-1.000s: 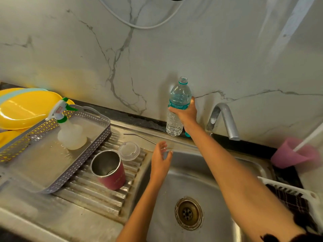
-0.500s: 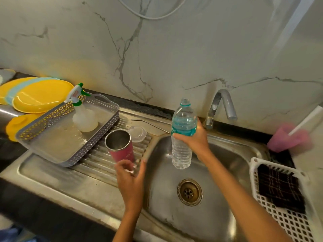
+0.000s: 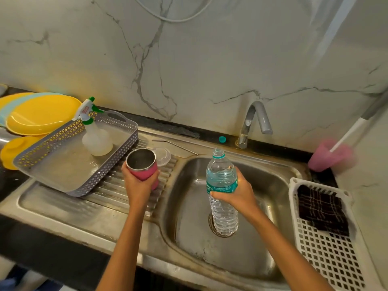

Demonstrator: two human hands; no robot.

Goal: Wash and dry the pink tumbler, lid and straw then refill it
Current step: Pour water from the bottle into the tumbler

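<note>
The left hand (image 3: 137, 186) grasps the pink tumbler (image 3: 144, 174); the right hand (image 3: 239, 193) grasps the uncapped water bottle (image 3: 221, 177). Best to bring its neck over the rim and tilt slowly, with the tumbler level

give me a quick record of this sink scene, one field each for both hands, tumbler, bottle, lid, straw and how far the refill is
left hand: grips the tumbler from the near side
right hand: grips the bottle at its label
tumbler: pink, upright, mouth open, at the drainboard
bottle: upright over the sink, uncapped, water inside
cap: teal, lying beside the tap
lid: clear, on the drainboard just behind the tumbler
straw: metal, lying behind the lid
refill: pouring not yet begun
</note>
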